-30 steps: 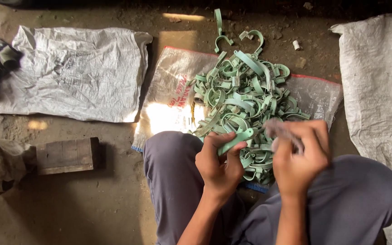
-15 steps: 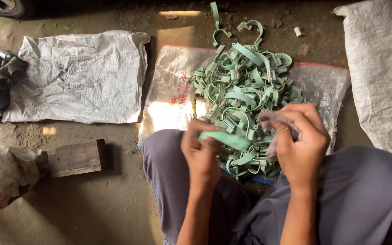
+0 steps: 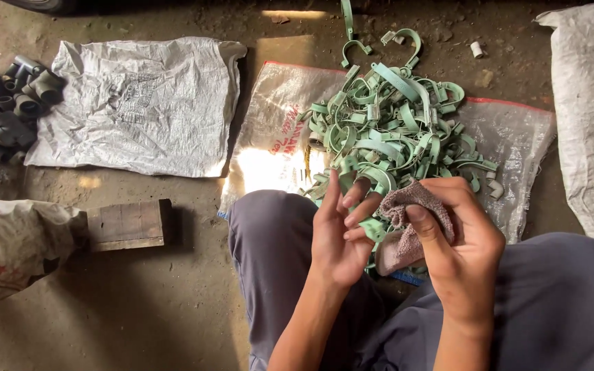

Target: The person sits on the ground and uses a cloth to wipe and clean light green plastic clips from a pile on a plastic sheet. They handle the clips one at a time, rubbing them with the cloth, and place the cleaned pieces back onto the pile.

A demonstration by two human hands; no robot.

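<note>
— Head view, looking down: what in the hands?

— Left hand (image 3: 338, 237) curled around a pale green clamp piece (image 3: 372, 229), fingers (image 3: 359, 206) half bent, thumb side toward the lap. Right hand (image 3: 458, 237) closed on a pinkish-brown rag (image 3: 407, 206), thumb pressed over the cloth, rag touching the green piece between both hands.

— And just beyond the hands?

— Heap of green pipe clamps (image 3: 390, 130), tangled, piled on a clear plastic sack (image 3: 517, 144) with a red edge, spread flat on the dirt floor (image 3: 173, 288). A few loose clamps lying past the top edge of the sack. Held piece right at the near edge of the heap, above the knees in grey trousers (image 3: 269, 247).

— To the left?

— White woven sack (image 3: 139, 103), crumpled, laid flat, well apart from the hands. Dark grey pipe fittings (image 3: 8, 103) bunched at its far left corner. Wooden block (image 3: 128, 223) beside the left knee, touching another bulging sack (image 3: 8, 247) at the frame edge.

— To the right?

— Another white woven sack (image 3: 589, 117) along the right border, just beside the plastic one. Small pale cylinder (image 3: 476, 49) on bare ground near the top; kind of object not clear.
</note>
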